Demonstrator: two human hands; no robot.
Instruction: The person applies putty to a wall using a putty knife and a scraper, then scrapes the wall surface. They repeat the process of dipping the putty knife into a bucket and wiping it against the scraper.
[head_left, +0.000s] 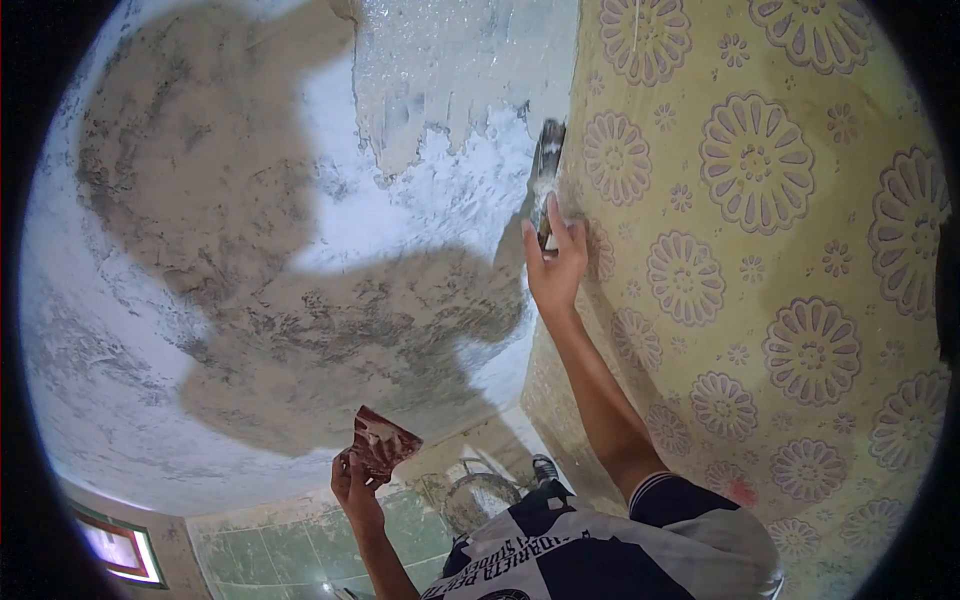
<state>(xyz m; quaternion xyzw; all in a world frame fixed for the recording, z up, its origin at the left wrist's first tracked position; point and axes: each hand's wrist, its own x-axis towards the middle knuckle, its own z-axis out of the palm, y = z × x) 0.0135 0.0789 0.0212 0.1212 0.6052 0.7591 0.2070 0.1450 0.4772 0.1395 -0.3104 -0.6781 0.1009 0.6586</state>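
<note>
Right hand (553, 262) clamped on grey metal scraper (548, 160) at yellow floral wallpaper (760, 250) edge, left hand (352, 480) gripping rust-red putty trowel (385, 442); keep blade shallow, probably.

Single head cam, fisheye, tilted up close at the scraped wall (300, 250) and patterned wallpaper (780, 250); no second view.

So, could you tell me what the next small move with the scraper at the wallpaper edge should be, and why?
Probably a short push of the scraper along the seam, under the wallpaper edge. The right hand holds its blade right where the patterned paper meets the bare, patchy plaster, and the paper there is not yet lifted. The left hand holds a second, plaster-smeared trowel lower down, away from the wall.
</note>
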